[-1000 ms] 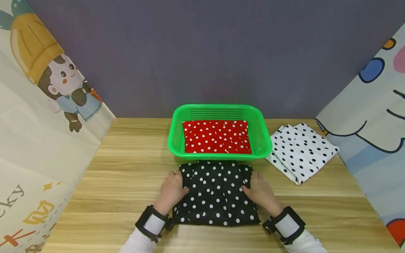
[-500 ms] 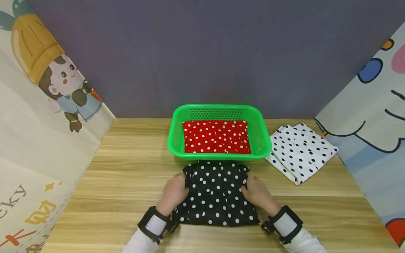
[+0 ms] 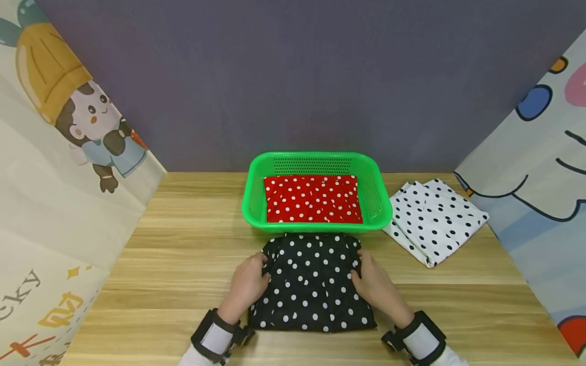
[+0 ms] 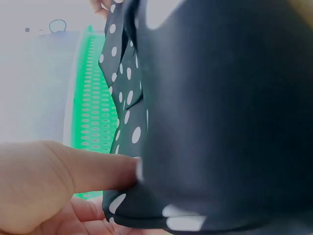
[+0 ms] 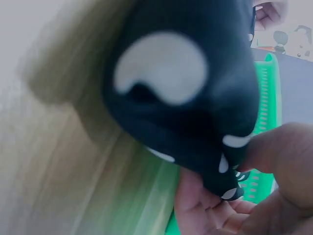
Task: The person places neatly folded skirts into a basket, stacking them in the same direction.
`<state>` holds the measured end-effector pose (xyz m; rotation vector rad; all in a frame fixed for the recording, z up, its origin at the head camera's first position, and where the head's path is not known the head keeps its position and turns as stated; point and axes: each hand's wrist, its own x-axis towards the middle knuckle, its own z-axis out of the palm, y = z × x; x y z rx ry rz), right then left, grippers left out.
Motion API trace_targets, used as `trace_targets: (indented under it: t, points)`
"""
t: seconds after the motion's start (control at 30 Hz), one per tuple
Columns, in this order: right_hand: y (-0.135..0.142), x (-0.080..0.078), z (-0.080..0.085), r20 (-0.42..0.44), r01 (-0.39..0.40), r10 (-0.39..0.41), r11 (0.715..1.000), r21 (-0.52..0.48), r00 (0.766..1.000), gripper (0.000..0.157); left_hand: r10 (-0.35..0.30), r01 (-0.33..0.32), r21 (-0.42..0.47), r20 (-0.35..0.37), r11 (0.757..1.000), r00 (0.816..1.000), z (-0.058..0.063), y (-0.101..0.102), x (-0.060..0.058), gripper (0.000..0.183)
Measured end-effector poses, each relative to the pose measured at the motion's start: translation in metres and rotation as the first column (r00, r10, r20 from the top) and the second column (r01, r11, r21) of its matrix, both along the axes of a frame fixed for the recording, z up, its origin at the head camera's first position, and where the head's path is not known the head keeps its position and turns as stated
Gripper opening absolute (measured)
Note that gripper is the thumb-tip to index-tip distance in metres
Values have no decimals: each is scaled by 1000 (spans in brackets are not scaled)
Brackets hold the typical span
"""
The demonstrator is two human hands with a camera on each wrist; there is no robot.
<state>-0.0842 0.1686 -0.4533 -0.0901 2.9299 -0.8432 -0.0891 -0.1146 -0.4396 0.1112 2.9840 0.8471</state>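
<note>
A folded black cloth with white dots (image 3: 311, 284) lies in front of the green basket. My left hand (image 3: 247, 279) grips its left edge, the thumb on top and the fingers beneath, as the left wrist view shows with the thumb (image 4: 102, 169) pressed on the fabric. On the opposite edge my right hand (image 3: 377, 282) pinches the cloth between thumb and fingers; in the right wrist view the fingers (image 5: 195, 200) curl under the fabric. Inside the green basket (image 3: 384, 203) lies a folded red cloth with white dots (image 3: 313, 199).
To the right of the basket, a folded white cloth with black dots (image 3: 435, 218) lies on the wooden table (image 3: 183, 244). A dark grey panel (image 3: 293, 76) stands behind the table, and printed sheets flank both sides.
Both hands have kept hold of the black dotted cloth's side edges. Its upper side edges have drawn slightly inward. The basket and the other cloths have stayed in place.
</note>
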Motion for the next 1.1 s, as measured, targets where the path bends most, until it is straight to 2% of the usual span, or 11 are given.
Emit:
trace_targets:
  t: [0.1,0.2,0.4,0.63,0.77,0.93,1.1]
  points:
    - [0,6,4,-32,16,-16,1000,-4,999,51,5,-5,9,-31,1000,1000,5,0,6,26]
    - [0,10,6,-99,29,-30,1000,-9,995,50,13,-12,21,-53,1000,999,9,0,12,28]
    - [1,18,8,-253,35,-38,999,-15,967,49,26,-22,36,-100,999,995,15,0,21,31]
    - [1,21,16,-247,45,-49,999,-22,968,51,23,-16,58,-135,998,991,20,0,29,30]
    - [1,20,21,-279,47,-52,999,-25,959,51,30,-20,64,-158,998,987,24,1,30,30]
    - [2,16,27,-313,47,-53,999,-28,948,51,33,-21,58,-212,998,977,31,2,28,31]
    - [3,9,34,-302,46,-54,998,-36,952,52,22,-8,57,-245,998,969,35,2,21,32]
